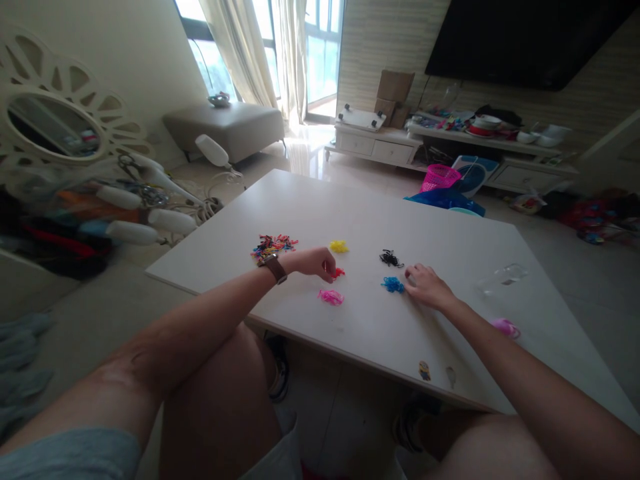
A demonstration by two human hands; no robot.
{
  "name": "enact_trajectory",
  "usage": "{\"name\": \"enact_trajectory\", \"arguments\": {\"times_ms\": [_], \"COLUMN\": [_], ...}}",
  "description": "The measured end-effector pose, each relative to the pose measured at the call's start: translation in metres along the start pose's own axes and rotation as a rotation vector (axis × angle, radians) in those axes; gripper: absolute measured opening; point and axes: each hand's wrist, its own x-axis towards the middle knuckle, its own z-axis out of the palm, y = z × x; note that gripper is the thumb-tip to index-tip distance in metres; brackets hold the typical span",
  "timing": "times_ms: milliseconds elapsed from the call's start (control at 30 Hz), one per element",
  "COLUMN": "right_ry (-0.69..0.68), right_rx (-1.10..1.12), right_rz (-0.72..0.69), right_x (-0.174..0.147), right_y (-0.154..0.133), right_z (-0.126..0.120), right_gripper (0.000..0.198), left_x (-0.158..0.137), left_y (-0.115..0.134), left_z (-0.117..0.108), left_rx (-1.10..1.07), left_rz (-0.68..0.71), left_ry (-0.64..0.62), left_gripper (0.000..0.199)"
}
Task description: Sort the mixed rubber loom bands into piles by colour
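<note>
Several small heaps of what look like little rubber bands lie on the white table (300, 200). With its fingers pinched, my left hand (316, 262) is down at the red rubber bands (339, 273), and a bit of red shows at its fingertips. Yellow bands (339, 247) lie just beyond it and pink bands (331, 297) nearer to me. My right hand (425, 285) rests beside the blue bands (393, 285), fingers loosely bent and apart, nothing visible in them. Black bands (390, 259) sit behind the blue heap. A mixed-colour heap (274, 245) is partly hidden behind my left wrist.
A clear plastic container (503, 279) lies at the table's right, with a pink-purple item (507, 327) closer to me. Two stickers, one a yellow cartoon figure (424, 371), are at the front edge. Beyond the table stand a pink basket (440, 177) and a low cabinet (395, 152).
</note>
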Motion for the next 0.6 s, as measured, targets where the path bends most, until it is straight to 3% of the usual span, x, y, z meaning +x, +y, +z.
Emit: {"name": "enact_trajectory", "arguments": {"times_ms": [133, 233, 400, 500, 600], "right_ry": [0.007, 0.006, 0.018, 0.008, -0.005], "right_rx": [0.001, 0.006, 0.01, 0.001, 0.0], "right_rz": [-0.008, -0.003, -0.017, -0.012, -0.002], "right_x": [0.001, 0.0, 0.0, -0.001, -0.001], "right_y": [0.0, 0.0, 0.0, -0.001, -0.003], "right_z": [0.001, 0.001, 0.001, 0.0, -0.002], "right_gripper": [0.016, 0.017, 0.016, 0.018, 0.018], "left_x": [0.0, 0.003, 0.003, 0.0, -0.001], "left_y": [-0.024, -0.034, -0.029, -0.023, -0.021], "left_z": [-0.008, -0.004, 0.001, 0.0, 0.001], "left_rx": [0.119, 0.12, 0.065, 0.062, 0.059], "left_rz": [-0.244, -0.349, -0.284, -0.277, -0.274], "left_ry": [0.19, 0.182, 0.118, 0.151, 0.191], "left_gripper": [0.029, 0.038, 0.034, 0.027, 0.035]}}
